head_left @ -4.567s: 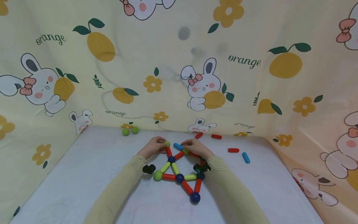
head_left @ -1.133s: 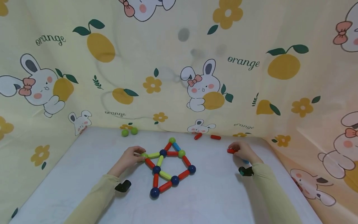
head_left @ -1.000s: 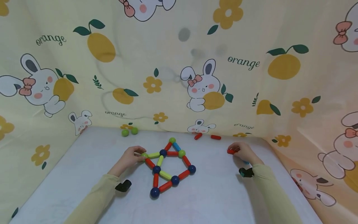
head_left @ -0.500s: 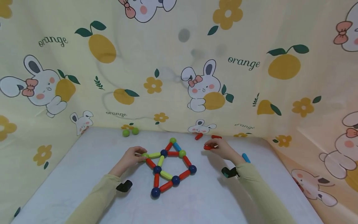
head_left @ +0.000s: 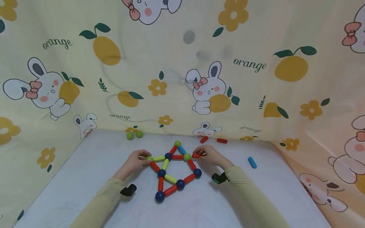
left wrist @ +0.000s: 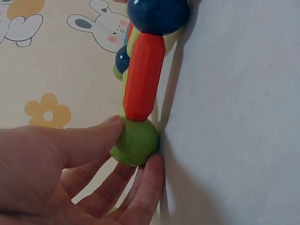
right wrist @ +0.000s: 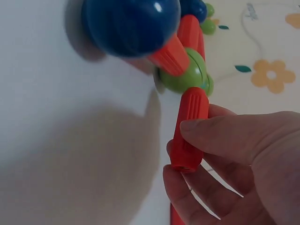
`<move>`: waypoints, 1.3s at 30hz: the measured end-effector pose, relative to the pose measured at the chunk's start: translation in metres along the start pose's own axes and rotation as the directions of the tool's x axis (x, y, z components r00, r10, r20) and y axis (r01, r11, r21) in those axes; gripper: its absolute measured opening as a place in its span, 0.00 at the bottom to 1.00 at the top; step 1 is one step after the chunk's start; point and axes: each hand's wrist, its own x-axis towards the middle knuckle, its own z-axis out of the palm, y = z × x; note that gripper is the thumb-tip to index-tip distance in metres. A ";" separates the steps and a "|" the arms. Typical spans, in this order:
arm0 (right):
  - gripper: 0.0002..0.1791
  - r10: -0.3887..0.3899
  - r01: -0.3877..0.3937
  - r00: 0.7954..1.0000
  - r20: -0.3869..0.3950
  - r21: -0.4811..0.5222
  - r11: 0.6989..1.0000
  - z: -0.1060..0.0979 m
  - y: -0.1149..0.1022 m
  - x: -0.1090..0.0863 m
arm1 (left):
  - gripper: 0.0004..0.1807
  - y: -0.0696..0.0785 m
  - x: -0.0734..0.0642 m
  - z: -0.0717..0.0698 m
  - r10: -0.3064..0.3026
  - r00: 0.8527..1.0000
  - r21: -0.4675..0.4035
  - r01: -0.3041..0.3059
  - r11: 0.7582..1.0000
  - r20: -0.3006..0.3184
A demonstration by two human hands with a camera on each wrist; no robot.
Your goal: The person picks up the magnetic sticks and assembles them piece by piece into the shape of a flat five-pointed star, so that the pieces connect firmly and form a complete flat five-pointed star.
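Observation:
A flat frame of magnetic rods and balls lies mid-table, with red, yellow-green and blue rods joining green and dark blue balls. My left hand (head_left: 132, 163) pinches the green ball (left wrist: 137, 143) at its left corner between thumb and fingers; a red rod (left wrist: 144, 77) runs from that ball to a dark blue ball (left wrist: 158, 14). My right hand (head_left: 212, 156) holds a loose red rod (right wrist: 190, 124) between thumb and fingers. The rod's far end is right at another green ball (right wrist: 185, 72), on the frame's right side. A blue rod (head_left: 181, 149) slants up from there to the top green ball (head_left: 177, 143).
Two green balls (head_left: 130, 136) lie at the back left of the white table (head_left: 85, 177). Two red rods, one of them a level red rod (head_left: 222, 140), lie at the back edge. A single blue rod (head_left: 252, 162) is off to the right. A patterned cloth (head_left: 171, 63) stands behind.
Since 4.6 s ago the frame has turned, and the blue rod sits in it. My right hand took a red rod from the right and carried it left to the frame. My left hand stays put lately.

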 end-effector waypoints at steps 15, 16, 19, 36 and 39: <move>0.15 0.004 -0.003 1.000 -0.023 0.037 0.999 -0.007 0.006 -0.014 | 0.14 -0.001 0.000 0.002 0.001 1.000 0.009 -0.001 1.000 -0.013; 0.15 0.014 -0.013 0.999 -0.034 0.041 0.999 -0.011 0.009 -0.019 | 0.14 -0.001 0.000 0.001 0.002 1.000 0.012 -0.002 1.000 -0.013; 0.16 0.042 -0.039 0.996 -0.081 0.032 0.999 -0.029 0.023 -0.036 | 0.14 0.000 -0.001 0.001 0.010 1.000 0.020 -0.010 1.000 -0.009; 0.24 0.349 -0.382 0.903 -0.251 -0.098 0.919 -0.103 0.110 -0.148 | 0.15 -0.001 -0.002 0.001 0.005 1.000 0.018 -0.005 1.000 0.001; 0.25 0.384 -0.412 0.894 -0.231 -0.090 0.907 -0.101 0.118 -0.152 | 0.15 0.000 -0.002 0.002 0.007 1.000 0.012 -0.007 1.000 0.003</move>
